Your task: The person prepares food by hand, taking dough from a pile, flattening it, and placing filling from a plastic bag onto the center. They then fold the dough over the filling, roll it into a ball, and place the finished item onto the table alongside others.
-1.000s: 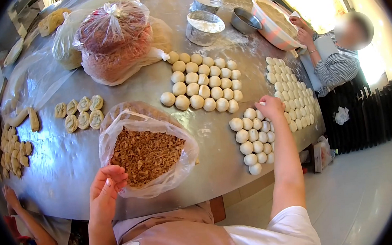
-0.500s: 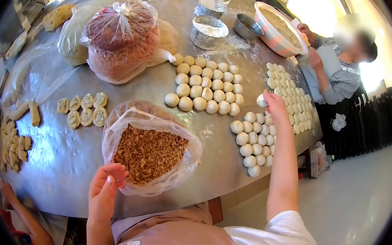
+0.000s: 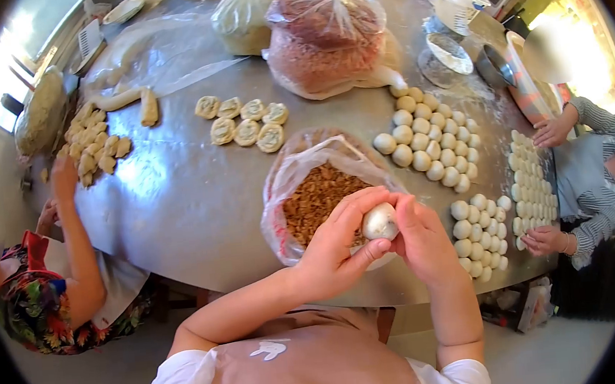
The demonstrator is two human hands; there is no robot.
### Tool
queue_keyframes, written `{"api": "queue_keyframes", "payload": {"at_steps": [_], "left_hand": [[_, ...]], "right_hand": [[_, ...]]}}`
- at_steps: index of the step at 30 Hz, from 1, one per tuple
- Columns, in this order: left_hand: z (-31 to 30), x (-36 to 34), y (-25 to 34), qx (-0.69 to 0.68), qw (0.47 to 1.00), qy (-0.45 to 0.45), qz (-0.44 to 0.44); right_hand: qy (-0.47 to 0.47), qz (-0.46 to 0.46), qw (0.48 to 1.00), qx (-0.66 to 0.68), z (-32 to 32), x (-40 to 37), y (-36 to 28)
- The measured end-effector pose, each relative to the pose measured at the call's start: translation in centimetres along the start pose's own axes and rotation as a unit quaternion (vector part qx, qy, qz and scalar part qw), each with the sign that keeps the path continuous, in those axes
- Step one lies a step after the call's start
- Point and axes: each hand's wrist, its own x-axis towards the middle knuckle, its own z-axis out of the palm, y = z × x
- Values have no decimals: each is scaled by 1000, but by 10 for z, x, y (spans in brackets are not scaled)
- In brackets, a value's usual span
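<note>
Near the open bag [image 3: 276, 227] of brown crumbs [image 3: 315, 197], the left hand [image 3: 330, 247] and right hand [image 3: 426, 240] grip 1 white dough ball [image 3: 379, 221] between their fingers [image 3: 356, 202].

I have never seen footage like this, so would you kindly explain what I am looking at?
There is no machine here: a person works bare-handed. The camera is worn on that person's head, looking forward and down, which is why their own apron appears at the bottom. The left hand and right hand hold a dough ball between them, in front of an open bag of brown crumbs. On the metal table lie rows of balls, seven flatter pieces, small lumps and a tied pinkish bag. Other people's hands show at both sides.
</note>
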Motion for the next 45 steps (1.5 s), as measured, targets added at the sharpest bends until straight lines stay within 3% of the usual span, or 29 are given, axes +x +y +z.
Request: {"api": "queue_keyframes", "payload": {"at_steps": [3,7,16,20,37,43,45], "left_hand": [[-4,-17,-3,-254,965,25,-67],[-11,-26,-2,-376,923,32,-75],[-19,-31,2,-482,866,21,-131],[-19,-32,6,-492,853,32,-173],[-22,-29,14,-489,851,15,-191],[-25,-29,13,-560,800,14,-213],[-21,-30,14,-522,825,24,-214]], "right_hand": [[-60,8,995,76,9,-4,-7],[-51,-35,998,3,22,-9,-1],[8,-105,994,-3,41,-11,11],[39,-142,986,-83,46,-10,14],[52,-153,987,19,43,-10,28],[64,-159,985,29,46,-9,33],[61,-167,983,34,49,-8,35]]}}
